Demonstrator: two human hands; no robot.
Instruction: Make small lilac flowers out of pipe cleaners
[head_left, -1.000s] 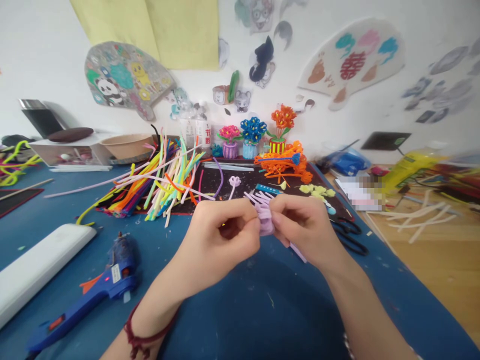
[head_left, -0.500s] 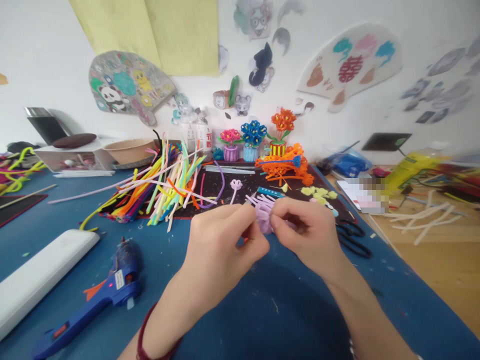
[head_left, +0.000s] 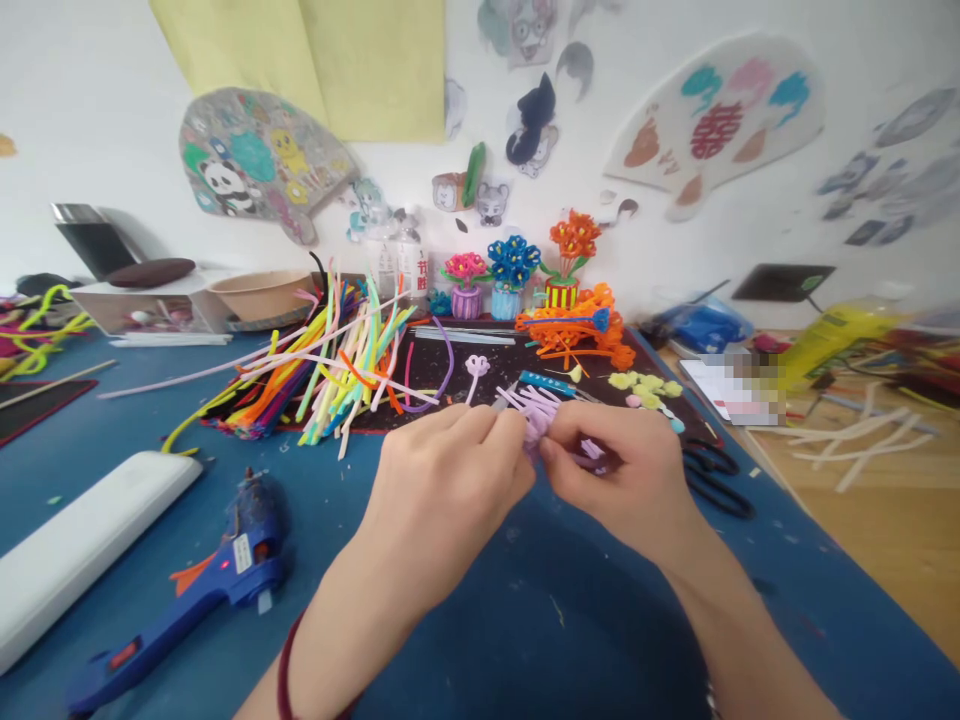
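Both hands meet over the front of the dark mat, fingers pinched round a lilac pipe-cleaner piece (head_left: 535, 424). My left hand (head_left: 457, 490) grips it from the left, with its fingertips turned down and mostly hidden. My right hand (head_left: 619, 470) pinches it between thumb and forefinger from the right. Part of the lilac piece is covered by the fingers. Just beyond them lie several short lilac pipe-cleaner pieces (head_left: 529, 396). A finished-looking lilac pipe-cleaner flower (head_left: 478, 366) on a stem rests on the mat, behind my left hand.
A blue glue gun (head_left: 240, 570) and a white case (head_left: 90, 550) lie at left. Bundled coloured pipe cleaners (head_left: 337, 370) spread behind them. Small potted flowers (head_left: 511, 275), orange flowers (head_left: 600, 330) and yellow pieces (head_left: 641, 385) stand or lie farther back. Black-handled scissors (head_left: 716, 480) are at right.
My left fingers have curled in closer over the lilac piece, hiding more of it. My right hand keeps its pinch, and the camera view has shifted slightly.
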